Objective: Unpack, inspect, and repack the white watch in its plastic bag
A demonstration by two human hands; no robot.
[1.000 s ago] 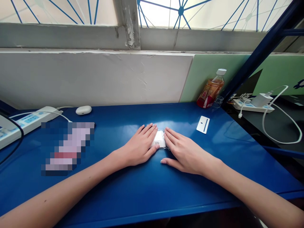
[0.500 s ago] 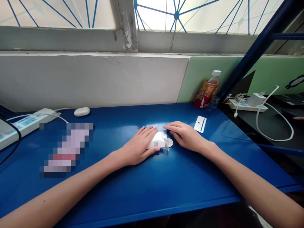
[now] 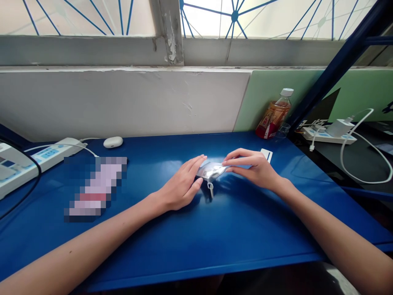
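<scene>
A small shiny clear plastic packet is held between my hands a little above the blue desk. My left hand has its thumb and fingers around the packet's left end. The thumb and fingertips of my right hand pinch its right corner. Below the packet's front edge is a small pale loop with a narrow strip. Glare and my fingers hide most of what the packet contains. Behind my right hand lies a white card with a dark stripe, partly covered.
On the blue desk, a pixelated pinkish object, a white earbud case and a power strip lie left. A drink bottle leans at the back right, beside a blue post. Farther right is another power strip with a charger.
The packet has been lifted and tilted off the desk. My right hand has moved from beside it to pinch its right corner. The view has shifted slightly.
</scene>
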